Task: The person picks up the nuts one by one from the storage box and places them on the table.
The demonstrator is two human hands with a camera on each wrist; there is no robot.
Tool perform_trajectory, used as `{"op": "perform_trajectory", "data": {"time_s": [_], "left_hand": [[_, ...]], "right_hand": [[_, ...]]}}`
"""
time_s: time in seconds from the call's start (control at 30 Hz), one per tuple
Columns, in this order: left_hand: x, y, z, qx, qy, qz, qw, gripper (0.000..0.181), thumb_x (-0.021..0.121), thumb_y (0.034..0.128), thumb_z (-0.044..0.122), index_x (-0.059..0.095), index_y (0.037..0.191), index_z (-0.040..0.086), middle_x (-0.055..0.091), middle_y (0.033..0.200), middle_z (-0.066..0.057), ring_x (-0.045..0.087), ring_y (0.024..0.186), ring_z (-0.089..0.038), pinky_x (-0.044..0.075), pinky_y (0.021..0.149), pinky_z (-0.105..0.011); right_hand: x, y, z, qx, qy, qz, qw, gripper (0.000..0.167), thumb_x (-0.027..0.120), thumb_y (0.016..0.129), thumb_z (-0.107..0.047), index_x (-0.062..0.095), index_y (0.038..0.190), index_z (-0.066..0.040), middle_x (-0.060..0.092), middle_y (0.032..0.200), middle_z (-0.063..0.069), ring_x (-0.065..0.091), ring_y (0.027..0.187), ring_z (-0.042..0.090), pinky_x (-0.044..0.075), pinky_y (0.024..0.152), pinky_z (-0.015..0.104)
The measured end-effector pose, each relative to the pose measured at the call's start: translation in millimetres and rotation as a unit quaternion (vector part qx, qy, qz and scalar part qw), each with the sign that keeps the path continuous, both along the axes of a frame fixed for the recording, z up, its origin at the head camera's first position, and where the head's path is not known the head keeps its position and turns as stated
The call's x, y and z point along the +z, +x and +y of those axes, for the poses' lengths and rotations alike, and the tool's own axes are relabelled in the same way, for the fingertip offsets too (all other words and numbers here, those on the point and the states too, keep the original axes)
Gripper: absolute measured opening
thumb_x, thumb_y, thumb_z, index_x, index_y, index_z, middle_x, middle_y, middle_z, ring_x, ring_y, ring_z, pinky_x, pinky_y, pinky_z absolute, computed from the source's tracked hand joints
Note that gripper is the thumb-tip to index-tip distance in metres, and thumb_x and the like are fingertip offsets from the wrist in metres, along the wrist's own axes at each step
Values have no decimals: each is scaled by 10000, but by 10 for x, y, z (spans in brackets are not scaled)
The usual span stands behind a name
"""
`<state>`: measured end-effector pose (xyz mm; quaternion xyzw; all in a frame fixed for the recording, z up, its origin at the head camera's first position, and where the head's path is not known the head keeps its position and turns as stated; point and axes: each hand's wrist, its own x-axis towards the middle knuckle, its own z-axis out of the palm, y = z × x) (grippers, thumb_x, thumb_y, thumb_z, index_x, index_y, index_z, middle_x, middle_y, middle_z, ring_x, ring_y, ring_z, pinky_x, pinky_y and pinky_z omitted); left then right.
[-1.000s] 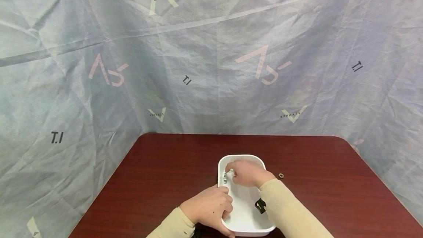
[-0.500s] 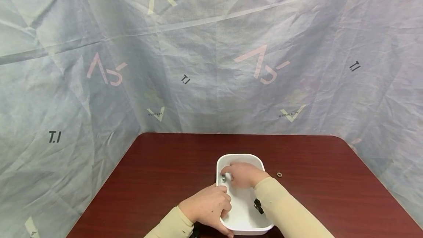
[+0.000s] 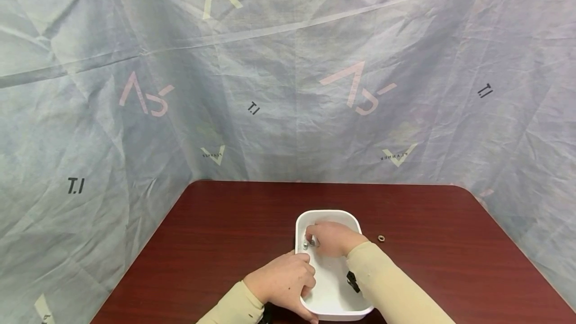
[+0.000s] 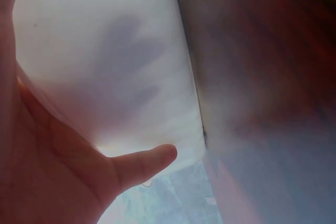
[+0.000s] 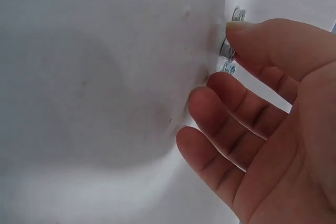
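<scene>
Nuts (image 3: 305, 246): small, silvery, lying at the far left inside the white tray (image 3: 330, 291); two showed from the head, three in the right wrist view.
Change at the nuts: half a second earlier two lined up along the left wall; now one sat to the right of the other, just beside the fingertips.
Right hand (image 3: 335, 239): had drawn slightly right from the wall, thumb and forefinger at the nuts, the other fingers bent loosely; I could not tell whether it pinched one.
Left hand (image 3: 288, 276): grasped the tray's left side near the close end, fingers over the rim, thumb along the outside, as in the earlier frames.
Tray: near the middle of the counter (image 3: 243, 224), practically unmoved; finger-shaped shadows showed through its wall.
Ring (image 3: 381, 238): small, brownish, on the counter to the right of the tray.
In the way: the right sleeve (image 3: 396, 284) crossed the tray's right rim and partly hid a black object (image 3: 353, 281); the right hand covered much of the far end.
Backdrop (image 3: 288, 129): grey printed sheet beyond the counter.
</scene>
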<state>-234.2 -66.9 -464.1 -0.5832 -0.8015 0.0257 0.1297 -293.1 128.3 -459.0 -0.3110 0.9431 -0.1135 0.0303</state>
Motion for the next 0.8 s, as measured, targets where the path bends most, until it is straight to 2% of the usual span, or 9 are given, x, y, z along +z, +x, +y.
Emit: {"op": "perform_trajectory", "data": {"time_s": [0.2,0.53,0.8], "left_hand": [[2,2,3,28,-20,-79,10000,569,713,650,819,441,522,336,362,604,240,388,692,-11,307,623,-160],[-9,7,2,172,-98,-318,9993,566,730,646,802,439,526,332,347,610,239,387,713,-2,301,623,-182],[-15,3,4,181,-104,-342,9992,562,725,652,803,440,524,336,353,608,244,396,720,2,322,642,-191]], "right_hand": [[-15,-21,2,-44,69,-28,10000,201,736,805,-60,673,927,-208,537,793,-106,493,700,93,447,695,289],[-8,-3,18,-142,27,-174,9997,196,727,773,-41,636,834,-204,547,744,-111,487,649,100,431,629,285],[6,41,13,-325,328,-95,9989,228,722,757,-90,547,719,-231,509,650,-94,453,581,111,405,560,295]]}}
